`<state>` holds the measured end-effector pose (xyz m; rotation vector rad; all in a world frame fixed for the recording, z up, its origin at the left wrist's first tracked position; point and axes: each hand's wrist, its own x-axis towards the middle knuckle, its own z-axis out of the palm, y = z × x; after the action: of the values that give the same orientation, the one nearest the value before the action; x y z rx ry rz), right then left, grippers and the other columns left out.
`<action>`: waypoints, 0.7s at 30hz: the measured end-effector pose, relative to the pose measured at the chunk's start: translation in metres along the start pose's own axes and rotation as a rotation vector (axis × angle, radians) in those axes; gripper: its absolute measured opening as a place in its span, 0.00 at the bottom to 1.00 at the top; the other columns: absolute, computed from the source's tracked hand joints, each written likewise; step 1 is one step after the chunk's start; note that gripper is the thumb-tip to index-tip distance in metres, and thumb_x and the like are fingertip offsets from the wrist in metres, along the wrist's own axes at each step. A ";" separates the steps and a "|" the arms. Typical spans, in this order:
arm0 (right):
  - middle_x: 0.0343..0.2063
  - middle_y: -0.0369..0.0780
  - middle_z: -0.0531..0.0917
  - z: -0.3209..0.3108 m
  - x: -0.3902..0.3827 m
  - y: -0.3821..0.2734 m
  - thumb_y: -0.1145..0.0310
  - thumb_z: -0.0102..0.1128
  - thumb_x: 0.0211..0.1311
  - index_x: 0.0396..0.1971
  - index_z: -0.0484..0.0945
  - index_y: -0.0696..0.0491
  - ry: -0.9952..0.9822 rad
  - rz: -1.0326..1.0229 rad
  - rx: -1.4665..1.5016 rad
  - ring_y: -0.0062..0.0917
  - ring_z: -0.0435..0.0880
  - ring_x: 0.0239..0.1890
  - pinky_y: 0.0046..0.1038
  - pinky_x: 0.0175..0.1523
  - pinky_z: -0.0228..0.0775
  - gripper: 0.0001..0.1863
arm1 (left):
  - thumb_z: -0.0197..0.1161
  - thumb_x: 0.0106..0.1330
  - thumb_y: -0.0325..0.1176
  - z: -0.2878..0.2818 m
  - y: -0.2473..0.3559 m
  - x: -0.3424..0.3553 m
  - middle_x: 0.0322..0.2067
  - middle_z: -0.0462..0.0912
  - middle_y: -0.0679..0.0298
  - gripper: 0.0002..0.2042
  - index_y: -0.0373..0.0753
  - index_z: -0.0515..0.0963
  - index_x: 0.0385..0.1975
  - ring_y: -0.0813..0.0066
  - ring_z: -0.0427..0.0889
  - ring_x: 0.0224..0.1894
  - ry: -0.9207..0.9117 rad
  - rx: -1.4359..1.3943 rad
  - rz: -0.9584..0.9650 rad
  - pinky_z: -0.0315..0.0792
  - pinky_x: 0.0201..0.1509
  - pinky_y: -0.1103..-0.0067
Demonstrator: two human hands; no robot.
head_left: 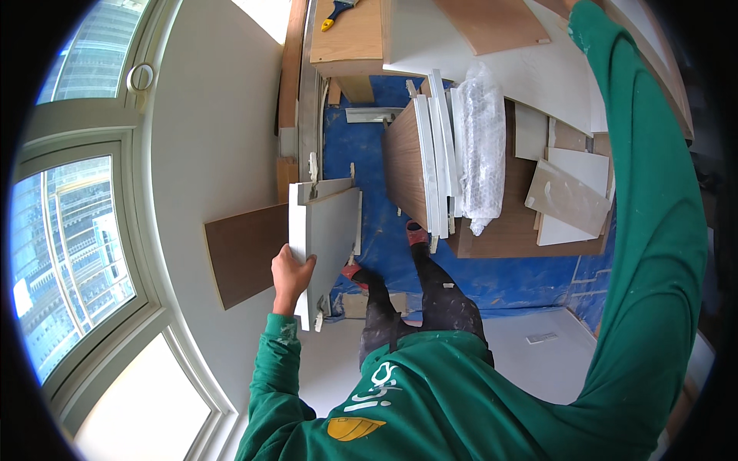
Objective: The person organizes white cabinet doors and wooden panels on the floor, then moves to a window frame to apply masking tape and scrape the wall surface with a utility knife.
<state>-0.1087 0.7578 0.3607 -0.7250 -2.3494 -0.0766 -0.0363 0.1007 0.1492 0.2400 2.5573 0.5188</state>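
Note:
My left hand point(292, 275) is closed round the edge of a white cabinet door point(332, 246), its thumb on the door's face. That door stands upright beside another white door point(296, 207), and hinges stick out from their edges. Only a sliver of my right hand point(571, 3) shows at the top edge, beyond the outstretched green sleeve. Its fingers are cut off by the picture, so what it touches is hidden. Nearest to it lie a white board point(492, 61) and a pinkish-brown panel point(492, 23).
Several upright doors point(434, 154) and a bubble-wrapped bundle point(483, 146) stand on the right. Loose board offcuts point(569, 196) lie on a brown panel point(492, 242). Another brown panel point(246, 250) leans by the window wall. A brush point(336, 13) rests on a wooden box point(346, 38). Blue sheeting point(369, 184) covers the floor.

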 end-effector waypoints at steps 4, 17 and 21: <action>0.46 0.49 0.87 0.001 0.000 -0.001 0.48 0.54 0.67 0.44 0.87 0.48 0.027 0.019 -0.006 0.48 0.84 0.53 0.48 0.59 0.74 0.22 | 0.77 0.52 0.38 0.008 0.022 0.012 0.31 0.87 0.43 0.20 0.27 0.79 0.34 0.48 0.89 0.36 0.027 -0.036 -0.002 0.81 0.43 0.63; 0.46 0.51 0.87 0.009 0.000 0.005 0.46 0.52 0.67 0.44 0.88 0.47 0.049 0.032 -0.021 0.50 0.84 0.53 0.49 0.61 0.73 0.23 | 0.77 0.51 0.43 0.067 0.094 0.081 0.32 0.87 0.42 0.22 0.27 0.80 0.33 0.42 0.88 0.38 0.109 -0.074 -0.030 0.81 0.46 0.60; 0.47 0.51 0.87 -0.007 -0.004 -0.009 0.45 0.51 0.67 0.45 0.88 0.46 -0.018 0.043 -0.033 0.50 0.83 0.53 0.49 0.61 0.73 0.24 | 0.75 0.51 0.44 0.086 0.116 0.107 0.34 0.87 0.41 0.23 0.27 0.80 0.34 0.40 0.87 0.41 0.104 -0.015 -0.039 0.80 0.51 0.58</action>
<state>-0.1069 0.7465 0.3644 -0.7953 -2.3534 -0.0909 -0.0746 0.2619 0.0799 0.1612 2.6519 0.5486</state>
